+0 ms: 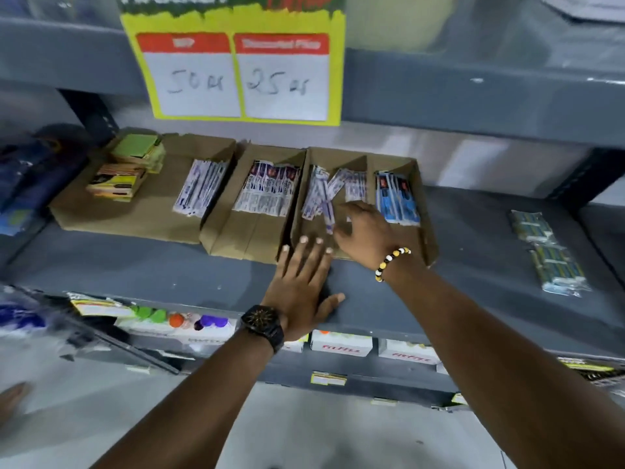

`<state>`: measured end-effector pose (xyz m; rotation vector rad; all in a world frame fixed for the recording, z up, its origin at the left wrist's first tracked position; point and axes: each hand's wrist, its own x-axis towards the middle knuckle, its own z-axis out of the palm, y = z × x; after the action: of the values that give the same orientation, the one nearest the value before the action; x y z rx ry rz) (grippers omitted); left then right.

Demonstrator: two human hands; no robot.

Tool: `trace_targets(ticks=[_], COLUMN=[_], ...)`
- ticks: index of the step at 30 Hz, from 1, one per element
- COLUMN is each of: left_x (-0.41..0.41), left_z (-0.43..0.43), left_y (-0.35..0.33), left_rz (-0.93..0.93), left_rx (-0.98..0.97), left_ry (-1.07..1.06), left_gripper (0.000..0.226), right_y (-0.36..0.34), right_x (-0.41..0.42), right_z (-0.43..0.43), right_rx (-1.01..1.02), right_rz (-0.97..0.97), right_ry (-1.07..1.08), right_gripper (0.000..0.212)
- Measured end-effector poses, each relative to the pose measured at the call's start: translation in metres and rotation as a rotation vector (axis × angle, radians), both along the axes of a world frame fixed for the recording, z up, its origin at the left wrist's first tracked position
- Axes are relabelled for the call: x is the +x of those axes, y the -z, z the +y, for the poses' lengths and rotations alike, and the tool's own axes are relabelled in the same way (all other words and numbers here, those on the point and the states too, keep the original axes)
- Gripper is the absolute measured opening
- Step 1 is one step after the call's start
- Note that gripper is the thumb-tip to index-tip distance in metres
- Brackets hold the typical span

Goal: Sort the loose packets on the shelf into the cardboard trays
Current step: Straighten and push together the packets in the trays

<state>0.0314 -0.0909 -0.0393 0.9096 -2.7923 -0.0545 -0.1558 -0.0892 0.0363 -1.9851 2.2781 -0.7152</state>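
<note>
Three cardboard trays stand side by side on the grey shelf (169, 275). The left tray (101, 218) holds white-purple packets (199, 187) and stacks of green and orange packs (125, 170). The middle tray (236, 231) holds red-white packets (269, 187). The right tray (427, 231) has dividers, with untidy purple-white packets (321, 194) and blue packets (397, 198). My left hand (301, 286) lies flat on the shelf, fingers spread, its fingertips at the right tray's front edge. My right hand (365, 231) is inside the right tray, fingers at the purple-white packets; whether it grips one is hidden.
Loose green-blue packets (548, 252) lie on the shelf far right. A yellow price sign (236, 72) hangs from the shelf above. Boxes and coloured items (179, 323) fill the shelf below. Dark goods (20, 184) sit at the far left.
</note>
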Motion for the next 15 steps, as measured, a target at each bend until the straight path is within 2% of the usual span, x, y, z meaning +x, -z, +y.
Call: trace_targets(ticks=[4,9,15], left_x=[0.012,0.024,0.023], left_z=[-0.005,-0.006,-0.005], left_y=[0.001,0.005,0.006], left_rz=[0.036,0.034,-0.023], left_rx=[0.002,-0.011,0.046], left_ry=[0.030,0.045,0.002], left_gripper=[0.080,0.081,0.087], right_y=[0.009,0.014,0.017], right_x=[0.012,0.012,0.010], right_z=[-0.022,-0.051,-0.068], right_rx=[0.126,0.242,0.340], right_rz=[-0.091,-0.102,-0.043], right_ry=[0.078,0.183,0.268], right_gripper=[0.047,0.032,0.045])
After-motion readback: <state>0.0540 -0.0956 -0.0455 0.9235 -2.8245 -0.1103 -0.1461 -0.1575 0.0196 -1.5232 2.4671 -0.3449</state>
